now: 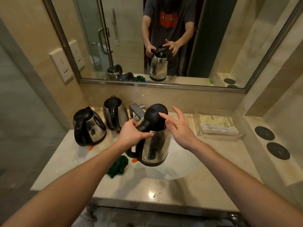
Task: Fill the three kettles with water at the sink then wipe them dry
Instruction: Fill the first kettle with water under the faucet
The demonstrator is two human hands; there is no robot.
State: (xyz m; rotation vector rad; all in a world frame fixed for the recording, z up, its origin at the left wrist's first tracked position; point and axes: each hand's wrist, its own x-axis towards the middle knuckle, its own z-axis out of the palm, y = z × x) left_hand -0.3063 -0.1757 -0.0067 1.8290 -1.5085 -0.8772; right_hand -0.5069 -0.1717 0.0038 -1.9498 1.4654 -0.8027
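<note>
A steel kettle [157,146] with a black handle hangs above the sink basin [178,171], its black lid [155,115] tipped up. My left hand [131,131] grips the top of its handle. With fingers spread, my right hand [177,125] touches the lid with a fingertip. Two more steel kettles stand on the counter at the left, one nearer [88,126] and one behind it [114,113]. A green cloth [118,167] lies crumpled on the counter left of the basin. The tap [136,110] is partly hidden behind the held kettle.
A clear tray [216,124] with packets sits at the back right. Two black round kettle bases [271,142] lie on the right ledge. A mirror [164,38] covers the wall behind; a socket plate [63,66] is on the left wall.
</note>
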